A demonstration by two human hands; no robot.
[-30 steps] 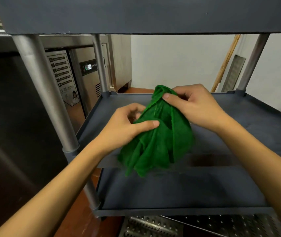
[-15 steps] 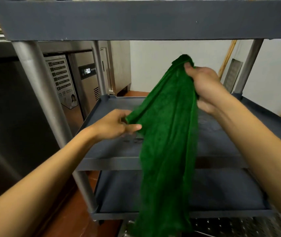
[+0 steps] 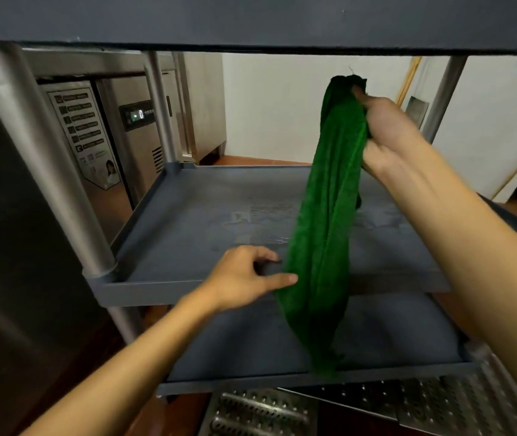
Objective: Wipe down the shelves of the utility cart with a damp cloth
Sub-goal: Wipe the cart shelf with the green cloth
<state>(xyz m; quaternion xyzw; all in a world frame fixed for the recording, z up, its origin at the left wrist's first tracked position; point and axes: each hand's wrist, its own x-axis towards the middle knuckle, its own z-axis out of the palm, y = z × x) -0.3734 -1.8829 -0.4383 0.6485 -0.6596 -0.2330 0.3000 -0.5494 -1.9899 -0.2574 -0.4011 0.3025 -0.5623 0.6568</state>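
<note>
At our left a steel fridge (image 3: pixel 137 130) stands behind the cart's grey post (image 3: pixel 46 158). Our left hand (image 3: pixel 244 278) hovers at the front lip of the middle shelf (image 3: pixel 194 221), fingers loose, thumb tip touching the green cloth (image 3: pixel 323 247). The cloth hangs across middle shelf and bottom shelf (image 3: pixel 244 341), its top bunched in our right hand (image 3: pixel 386 133). Wet streaks mark the middle shelf; a white wall (image 3: pixel 282 105) stands behind.

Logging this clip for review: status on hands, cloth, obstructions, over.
Right hand grips green cloth by its top; it hangs before middle shelf. Left hand loose, thumb at cloth's edge. Upper shelf close overhead.
</note>
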